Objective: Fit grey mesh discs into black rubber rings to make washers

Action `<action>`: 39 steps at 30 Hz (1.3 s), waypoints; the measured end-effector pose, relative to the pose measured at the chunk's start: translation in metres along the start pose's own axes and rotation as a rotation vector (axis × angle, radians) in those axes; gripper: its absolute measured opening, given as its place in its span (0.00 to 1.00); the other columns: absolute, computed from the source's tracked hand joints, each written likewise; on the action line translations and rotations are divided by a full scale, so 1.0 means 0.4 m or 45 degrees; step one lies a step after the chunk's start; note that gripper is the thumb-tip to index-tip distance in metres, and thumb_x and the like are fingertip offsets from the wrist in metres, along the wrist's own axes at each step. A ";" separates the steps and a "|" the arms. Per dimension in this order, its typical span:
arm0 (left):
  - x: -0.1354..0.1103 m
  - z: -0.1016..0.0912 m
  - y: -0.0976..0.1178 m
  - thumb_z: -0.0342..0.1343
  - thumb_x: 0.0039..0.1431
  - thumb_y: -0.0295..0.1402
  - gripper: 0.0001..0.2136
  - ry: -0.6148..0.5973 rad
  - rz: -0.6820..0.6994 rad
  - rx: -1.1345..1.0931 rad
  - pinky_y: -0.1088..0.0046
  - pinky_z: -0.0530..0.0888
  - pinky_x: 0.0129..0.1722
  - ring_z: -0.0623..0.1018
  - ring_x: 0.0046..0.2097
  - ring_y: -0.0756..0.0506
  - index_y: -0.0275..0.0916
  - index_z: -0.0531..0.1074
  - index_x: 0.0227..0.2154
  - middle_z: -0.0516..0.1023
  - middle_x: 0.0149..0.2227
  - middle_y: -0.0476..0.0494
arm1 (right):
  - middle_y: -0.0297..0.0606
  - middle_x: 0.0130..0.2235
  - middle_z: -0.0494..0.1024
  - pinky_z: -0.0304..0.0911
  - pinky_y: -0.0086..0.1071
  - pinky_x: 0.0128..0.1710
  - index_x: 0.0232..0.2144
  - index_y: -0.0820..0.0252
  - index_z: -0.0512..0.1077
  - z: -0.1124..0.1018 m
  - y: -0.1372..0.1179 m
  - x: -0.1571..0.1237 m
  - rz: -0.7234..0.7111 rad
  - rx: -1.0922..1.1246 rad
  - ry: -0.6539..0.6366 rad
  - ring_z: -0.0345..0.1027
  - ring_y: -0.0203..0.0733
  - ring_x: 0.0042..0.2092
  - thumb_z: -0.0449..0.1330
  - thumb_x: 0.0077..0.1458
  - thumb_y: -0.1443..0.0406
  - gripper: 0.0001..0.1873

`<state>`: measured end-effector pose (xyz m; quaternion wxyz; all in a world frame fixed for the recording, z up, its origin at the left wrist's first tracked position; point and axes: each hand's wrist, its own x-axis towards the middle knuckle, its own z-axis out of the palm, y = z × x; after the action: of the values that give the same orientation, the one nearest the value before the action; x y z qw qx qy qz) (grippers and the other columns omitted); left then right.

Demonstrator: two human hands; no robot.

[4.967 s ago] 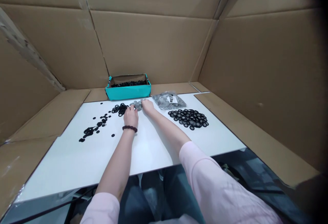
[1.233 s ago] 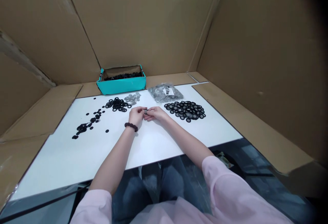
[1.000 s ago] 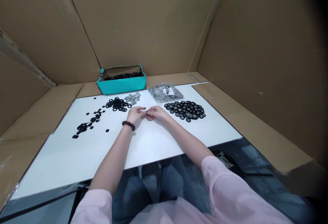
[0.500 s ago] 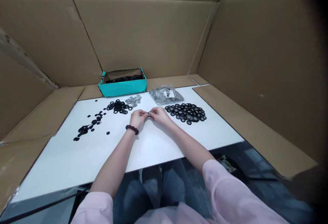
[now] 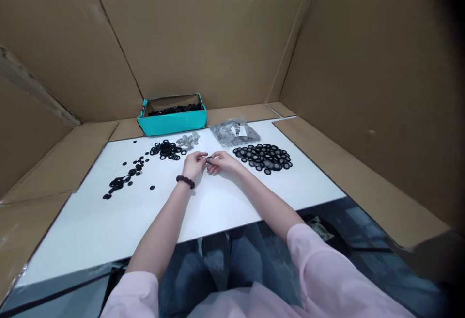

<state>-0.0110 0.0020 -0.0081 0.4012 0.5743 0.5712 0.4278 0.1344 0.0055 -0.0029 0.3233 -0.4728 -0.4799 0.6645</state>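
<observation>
A small black ring with a grey centre (image 5: 209, 160) is held just above the white board, between my two hands. My right hand (image 5: 224, 162) pinches it from the right, its other fingers curled below. From the left, the thumb and finger of my left hand (image 5: 194, 165) close on its near edge. To the right lies a heap of black rings with grey mesh centres (image 5: 268, 158). Left of my hands are loose black rings (image 5: 167, 150) and a small pile of clear grey discs (image 5: 188, 140). Small black discs (image 5: 118, 183) are scattered farther left.
A turquoise box (image 5: 172, 125) filled with black parts stands at the back. Beside it lies a clear bag of grey discs (image 5: 235, 133) with a white label. Cardboard walls (image 5: 203, 41) surround the white board (image 5: 90, 230) at the back and sides.
The ring has turned, so its grey face shows more. My right hand's lower fingers have curled beneath it, and my left index finger has straightened. The view has shifted slightly.
</observation>
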 end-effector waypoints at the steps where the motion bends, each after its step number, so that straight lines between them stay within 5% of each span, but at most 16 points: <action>1: 0.002 -0.001 0.000 0.55 0.45 0.25 0.10 -0.026 -0.013 -0.012 0.71 0.72 0.35 0.76 0.29 0.48 0.33 0.79 0.31 0.79 0.26 0.43 | 0.36 0.18 0.75 0.67 0.25 0.19 0.26 0.63 0.64 0.000 -0.001 -0.003 -0.017 -0.030 0.013 0.70 0.36 0.19 0.52 0.60 0.76 0.11; 5: 0.006 -0.004 0.000 0.56 0.47 0.29 0.06 -0.118 -0.063 -0.036 0.70 0.72 0.34 0.76 0.29 0.47 0.34 0.77 0.27 0.79 0.27 0.42 | 0.33 0.16 0.73 0.62 0.22 0.16 0.22 0.64 0.66 0.002 -0.001 -0.009 -0.125 -0.119 0.086 0.66 0.32 0.17 0.55 0.56 0.77 0.12; 16: -0.024 0.010 0.023 0.55 0.50 0.30 0.05 0.028 0.050 0.282 0.67 0.74 0.38 0.79 0.33 0.44 0.37 0.75 0.25 0.80 0.27 0.42 | 0.35 0.16 0.73 0.61 0.23 0.21 0.19 0.66 0.71 -0.021 0.012 0.001 -0.308 -0.327 0.232 0.65 0.32 0.18 0.61 0.48 0.75 0.08; 20: -0.021 0.024 0.013 0.54 0.51 0.28 0.06 0.068 0.022 0.159 0.69 0.75 0.37 0.79 0.32 0.45 0.35 0.76 0.30 0.80 0.28 0.41 | 0.32 0.15 0.70 0.60 0.23 0.18 0.19 0.65 0.68 0.004 0.012 0.003 -0.239 -0.130 0.307 0.63 0.31 0.16 0.59 0.52 0.75 0.11; 27: -0.011 0.016 0.008 0.55 0.49 0.24 0.11 0.065 0.096 0.079 0.68 0.74 0.41 0.78 0.34 0.46 0.35 0.79 0.34 0.82 0.33 0.41 | 0.37 0.18 0.73 0.66 0.23 0.19 0.21 0.66 0.67 0.011 -0.008 0.000 -0.035 0.158 0.128 0.68 0.32 0.17 0.56 0.56 0.78 0.12; 33: -0.007 0.010 0.015 0.59 0.47 0.28 0.04 -0.016 -0.140 -0.234 0.68 0.75 0.37 0.77 0.29 0.47 0.33 0.76 0.27 0.79 0.25 0.43 | 0.38 0.20 0.77 0.69 0.24 0.21 0.23 0.64 0.65 0.000 0.000 0.005 -0.048 0.180 0.085 0.72 0.35 0.21 0.62 0.53 0.76 0.11; 39: -0.004 0.024 -0.004 0.55 0.50 0.28 0.03 0.077 -0.132 -0.052 0.69 0.73 0.34 0.76 0.28 0.47 0.36 0.71 0.24 0.76 0.22 0.45 | 0.37 0.18 0.75 0.67 0.24 0.19 0.21 0.65 0.67 -0.002 0.005 0.003 -0.099 0.138 0.100 0.70 0.34 0.19 0.64 0.50 0.75 0.11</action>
<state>-0.0023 0.0008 -0.0125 0.4169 0.5224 0.6033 0.4351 0.1349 0.0063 -0.0053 0.3927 -0.4615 -0.4483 0.6572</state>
